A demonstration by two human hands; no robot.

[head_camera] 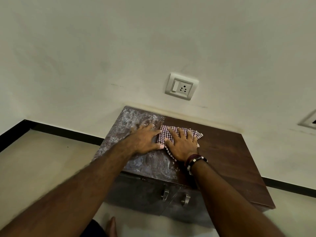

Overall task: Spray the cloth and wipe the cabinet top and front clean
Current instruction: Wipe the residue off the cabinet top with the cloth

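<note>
Head view: right hand (pixel 183 146) hides most of the cloth (pixel 164 134).

We find no readable text, label, brand or number anywhere. The wall socket plate (pixel 181 86) carries no marking we can make out. The checked cloth (pixel 171 134) and the cabinet top (pixel 222 142) bear no lettering either.
</note>
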